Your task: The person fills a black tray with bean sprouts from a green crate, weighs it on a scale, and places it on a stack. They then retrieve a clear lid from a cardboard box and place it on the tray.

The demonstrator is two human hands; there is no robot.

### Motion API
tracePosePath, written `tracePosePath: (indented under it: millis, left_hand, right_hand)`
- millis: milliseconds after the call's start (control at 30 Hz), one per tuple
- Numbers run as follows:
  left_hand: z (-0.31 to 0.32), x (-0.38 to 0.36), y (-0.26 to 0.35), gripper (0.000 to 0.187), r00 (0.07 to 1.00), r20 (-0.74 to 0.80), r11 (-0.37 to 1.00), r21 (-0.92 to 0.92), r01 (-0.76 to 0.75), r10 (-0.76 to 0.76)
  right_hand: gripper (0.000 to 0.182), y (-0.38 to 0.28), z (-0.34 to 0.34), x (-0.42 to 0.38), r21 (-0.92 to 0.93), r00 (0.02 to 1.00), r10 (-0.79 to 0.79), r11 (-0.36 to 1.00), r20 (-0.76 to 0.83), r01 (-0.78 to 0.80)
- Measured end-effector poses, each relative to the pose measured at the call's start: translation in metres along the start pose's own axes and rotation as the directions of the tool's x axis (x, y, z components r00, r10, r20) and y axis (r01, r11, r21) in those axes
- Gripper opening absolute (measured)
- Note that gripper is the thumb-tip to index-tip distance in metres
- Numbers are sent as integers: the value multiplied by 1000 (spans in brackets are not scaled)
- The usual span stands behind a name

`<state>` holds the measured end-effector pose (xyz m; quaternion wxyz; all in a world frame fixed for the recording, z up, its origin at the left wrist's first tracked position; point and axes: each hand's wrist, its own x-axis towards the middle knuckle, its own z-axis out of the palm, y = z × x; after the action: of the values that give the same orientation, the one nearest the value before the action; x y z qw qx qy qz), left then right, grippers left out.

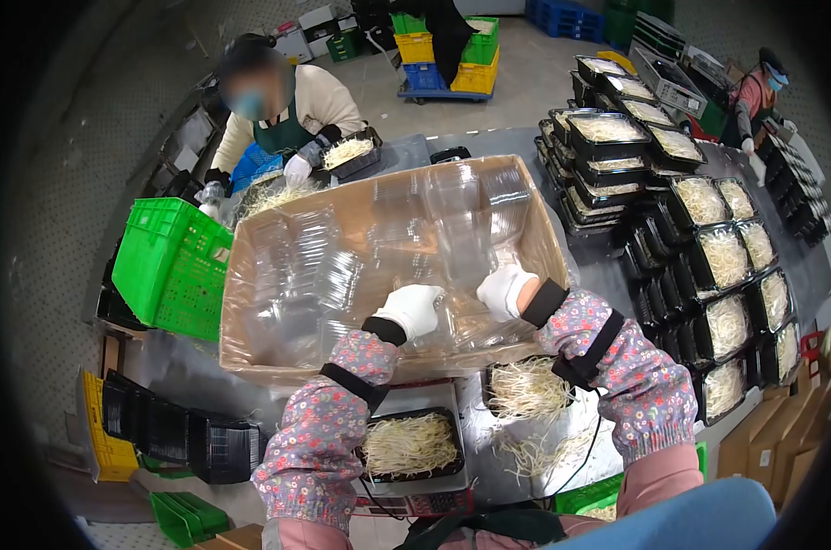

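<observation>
Both my hands, in white gloves, are over the near side of a large cardboard box [296, 371] lined with clear film. Stacks of clear plastic lids [342, 280] fill much of it. My left hand [412, 312] has its fingers curled at clear plastic near the middle of the box. My right hand [507, 291] is closed at clear plastic to the right; what lies in its fingers is too see-through to make out. Below the box, a black tray of bean sprouts [409, 445] rests on a scale, and another sprout-filled tray [528, 389] stands to its right.
Filled black trays [725, 257] are stacked at the right. A green crate [172, 266] stands left of the box, with empty black trays [182, 431] below. A co-worker [292, 119] handles sprouts across the table; another person [759, 101] is at the far right.
</observation>
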<state>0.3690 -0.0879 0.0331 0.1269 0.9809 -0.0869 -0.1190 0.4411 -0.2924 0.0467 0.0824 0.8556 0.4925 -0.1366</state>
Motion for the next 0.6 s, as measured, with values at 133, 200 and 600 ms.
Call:
tracePosePath:
  millis: [133,200,600]
  left_hand:
    - [2,3,-4,35,995,90,995,-93,-28,36]
    - [8,0,1,38,990,16,969,-208,-131,137]
    - [16,49,59,58,971,208,963,-261,-64,121]
  right_hand:
    - [23,-11,2,14,-47,1000,19,999,-14,-19]
    - [28,-9,0,14,60,999,21,998,44,-24]
    - [73,26,23,-30,317,721,-94,853,-687,414]
